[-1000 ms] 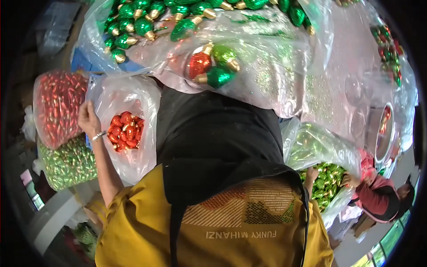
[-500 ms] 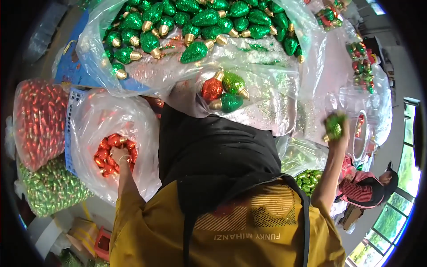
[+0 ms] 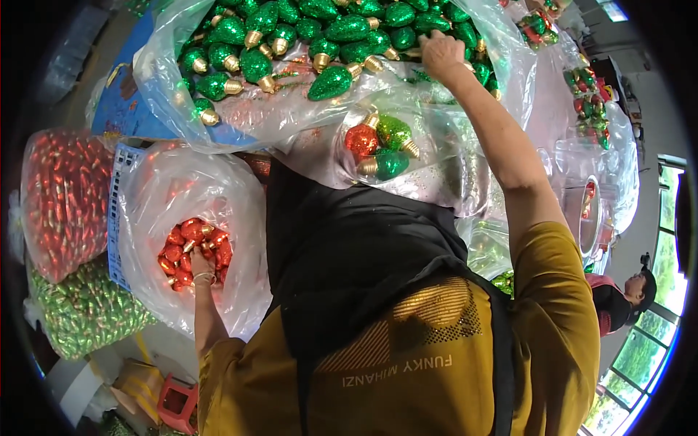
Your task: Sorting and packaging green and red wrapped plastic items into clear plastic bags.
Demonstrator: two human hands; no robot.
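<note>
Both grips' spread and hold are unclear — left hand (image 3: 203,266) beside apron (image 3: 356,232), right hand (image 3: 443,57) beyond — a snagged bag (image 3: 236,185) could spill bulbs (image 3: 192,230).

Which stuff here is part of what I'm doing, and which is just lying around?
Likely in use:
left hand, among red bulbs
right hand, at green bulbs
three grouped bulbs

Seemingly just lying about:
clear bag of red ornaments
clear bag of green ornaments
red stool
cardboard box
</note>
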